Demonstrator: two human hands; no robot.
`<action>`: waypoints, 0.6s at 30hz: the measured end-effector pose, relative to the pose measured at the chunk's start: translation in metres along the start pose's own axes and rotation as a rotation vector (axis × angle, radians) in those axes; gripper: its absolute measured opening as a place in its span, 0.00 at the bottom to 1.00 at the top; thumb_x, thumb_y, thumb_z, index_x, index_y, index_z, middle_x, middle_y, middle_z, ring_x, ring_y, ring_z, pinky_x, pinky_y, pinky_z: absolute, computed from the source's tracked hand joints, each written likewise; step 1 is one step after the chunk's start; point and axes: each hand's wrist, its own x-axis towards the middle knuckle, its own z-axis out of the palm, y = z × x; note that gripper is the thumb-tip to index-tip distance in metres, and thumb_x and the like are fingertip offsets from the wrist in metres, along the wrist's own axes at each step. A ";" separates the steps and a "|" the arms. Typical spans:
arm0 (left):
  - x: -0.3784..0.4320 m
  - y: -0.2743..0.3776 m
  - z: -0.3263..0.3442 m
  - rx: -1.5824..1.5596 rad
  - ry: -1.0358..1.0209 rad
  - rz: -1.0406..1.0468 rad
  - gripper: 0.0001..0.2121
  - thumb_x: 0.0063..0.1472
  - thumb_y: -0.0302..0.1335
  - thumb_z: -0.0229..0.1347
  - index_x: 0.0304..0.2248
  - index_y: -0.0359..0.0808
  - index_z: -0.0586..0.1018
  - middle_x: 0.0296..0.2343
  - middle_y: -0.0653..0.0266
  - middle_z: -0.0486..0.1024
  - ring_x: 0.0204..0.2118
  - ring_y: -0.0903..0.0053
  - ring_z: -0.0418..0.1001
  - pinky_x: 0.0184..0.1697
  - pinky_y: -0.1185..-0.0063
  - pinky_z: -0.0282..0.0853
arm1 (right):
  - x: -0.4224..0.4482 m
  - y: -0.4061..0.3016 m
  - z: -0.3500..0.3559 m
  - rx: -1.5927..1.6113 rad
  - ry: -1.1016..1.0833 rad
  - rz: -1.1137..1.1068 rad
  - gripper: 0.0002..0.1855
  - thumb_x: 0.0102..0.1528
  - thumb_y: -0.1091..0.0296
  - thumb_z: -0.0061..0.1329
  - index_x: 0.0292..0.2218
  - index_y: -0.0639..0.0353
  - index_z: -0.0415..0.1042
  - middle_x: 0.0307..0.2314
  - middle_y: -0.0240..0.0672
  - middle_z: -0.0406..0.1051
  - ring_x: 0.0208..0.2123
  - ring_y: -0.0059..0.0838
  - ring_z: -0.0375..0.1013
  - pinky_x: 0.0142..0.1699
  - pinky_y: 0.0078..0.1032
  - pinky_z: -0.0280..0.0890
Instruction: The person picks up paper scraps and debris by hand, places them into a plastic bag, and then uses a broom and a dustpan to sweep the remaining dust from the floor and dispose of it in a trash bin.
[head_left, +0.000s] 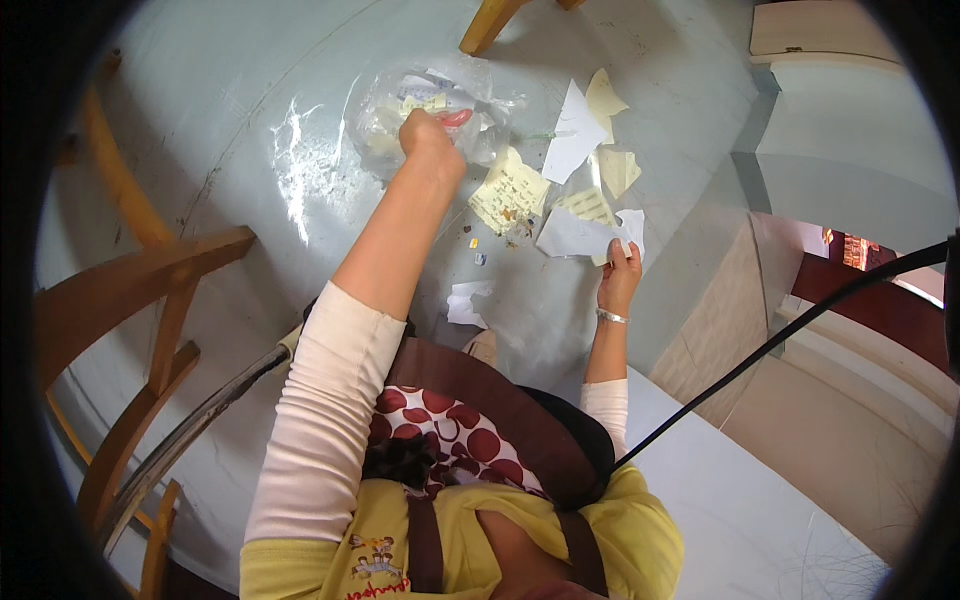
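Note:
My left hand (430, 139) reaches into the mouth of a clear plastic bag (484, 71) on the floor, its fingers hidden from view. Crumpled papers and a red item (454, 118) show in the bag beside it. Pinched between the thumb and fingers of my right hand (622, 277) are torn paper pieces (574, 234), held just above the floor. A sheet with handwriting (511, 187) lies between my hands, with brown debris on it. Beyond my right hand are a white torn sheet (574, 135) and cream scraps (606, 101).
Small bits (480, 259) and a white scrap (469, 304) lie on the grey floor (300, 60) near my foot. At left stand a wooden chair (150, 277) and a long wooden handle (202, 420). A wooden leg (487, 26) stands ahead. A black cable (787, 334) crosses at right.

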 end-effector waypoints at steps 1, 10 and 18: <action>0.000 0.000 0.000 -0.011 0.003 -0.024 0.11 0.51 0.26 0.36 0.26 0.28 0.68 0.24 0.54 0.71 0.30 0.73 0.64 0.38 0.78 0.61 | 0.000 -0.003 -0.002 0.077 0.021 0.068 0.13 0.48 0.75 0.46 0.37 0.61 0.63 0.20 0.21 0.63 0.21 0.12 0.60 0.24 0.12 0.54; -0.003 0.005 -0.001 -0.108 -0.044 -0.004 0.11 0.51 0.26 0.35 0.26 0.28 0.68 0.22 0.53 0.72 0.29 0.72 0.65 0.39 0.77 0.61 | 0.046 -0.019 0.077 -0.613 -0.318 -0.268 0.05 0.44 0.74 0.42 0.27 0.61 0.67 0.19 0.28 0.63 0.20 0.19 0.62 0.25 0.18 0.57; 0.000 0.016 -0.006 -0.143 0.080 0.044 0.12 0.52 0.27 0.35 0.27 0.28 0.68 0.22 0.54 0.72 0.29 0.74 0.65 0.37 0.77 0.62 | 0.080 0.033 0.181 -1.425 -0.660 -0.542 0.31 0.38 0.53 0.55 0.42 0.57 0.64 0.30 0.47 0.69 0.34 0.43 0.69 0.39 0.32 0.64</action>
